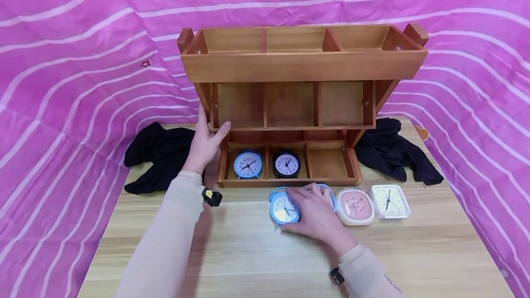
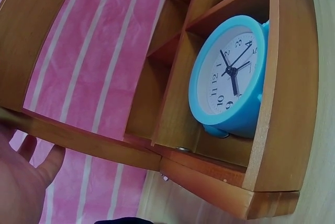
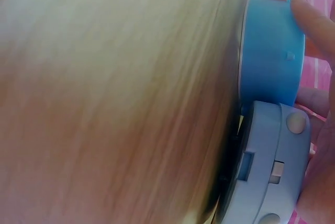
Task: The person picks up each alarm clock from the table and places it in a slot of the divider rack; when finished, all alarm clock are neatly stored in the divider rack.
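A wooden three-tier organizer [image 1: 304, 68] stands open on the table. My left hand [image 1: 205, 146] grips its left side near the middle tier, thumb in front; the left wrist view shows fingers against a wooden strip [image 2: 89, 145]. Inside the bottom tier are a blue alarm clock [image 1: 248, 164] on the left and a black alarm clock [image 1: 286, 164] in the middle. In front of the organizer, my right hand [image 1: 316, 213] holds a light blue alarm clock [image 1: 285, 208] by its right side, fingers above and thumb below. Another blue-rimmed clock [image 1: 331, 195] is mostly hidden behind this hand.
To the right of that hand stand a pink-faced white clock [image 1: 355, 206] and a square white clock [image 1: 390, 201]. Black cloths lie left [image 1: 159, 155] and right [image 1: 393, 151] of the organizer. A pink striped curtain [image 1: 83, 82] surrounds the wooden table [image 1: 248, 261].
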Demonstrator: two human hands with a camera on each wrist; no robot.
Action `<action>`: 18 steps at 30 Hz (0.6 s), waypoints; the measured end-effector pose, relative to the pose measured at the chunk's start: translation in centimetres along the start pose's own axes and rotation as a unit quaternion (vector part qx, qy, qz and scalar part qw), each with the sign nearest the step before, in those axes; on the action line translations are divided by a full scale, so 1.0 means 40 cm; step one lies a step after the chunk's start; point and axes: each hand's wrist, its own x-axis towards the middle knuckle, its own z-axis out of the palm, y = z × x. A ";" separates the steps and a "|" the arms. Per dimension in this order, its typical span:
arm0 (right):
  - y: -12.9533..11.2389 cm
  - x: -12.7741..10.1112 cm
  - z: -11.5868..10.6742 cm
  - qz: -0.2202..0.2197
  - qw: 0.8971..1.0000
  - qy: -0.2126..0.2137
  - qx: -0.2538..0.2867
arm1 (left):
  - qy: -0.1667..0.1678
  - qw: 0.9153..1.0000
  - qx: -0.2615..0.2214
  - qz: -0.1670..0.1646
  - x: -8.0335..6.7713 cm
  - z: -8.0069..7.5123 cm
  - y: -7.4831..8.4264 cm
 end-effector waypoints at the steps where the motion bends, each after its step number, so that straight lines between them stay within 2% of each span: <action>1: 0.000 0.001 0.002 0.000 1.000 -0.001 0.001 | -0.001 1.000 -0.001 -0.001 0.000 0.000 -0.001; 10: 0.002 0.005 0.013 0.002 1.000 0.004 0.009 | -0.006 1.000 -0.001 -0.023 0.002 -0.002 -0.008; 18: 0.006 -0.005 0.010 -0.004 1.000 0.017 0.024 | -0.013 0.999 0.000 -0.030 0.003 0.000 -0.015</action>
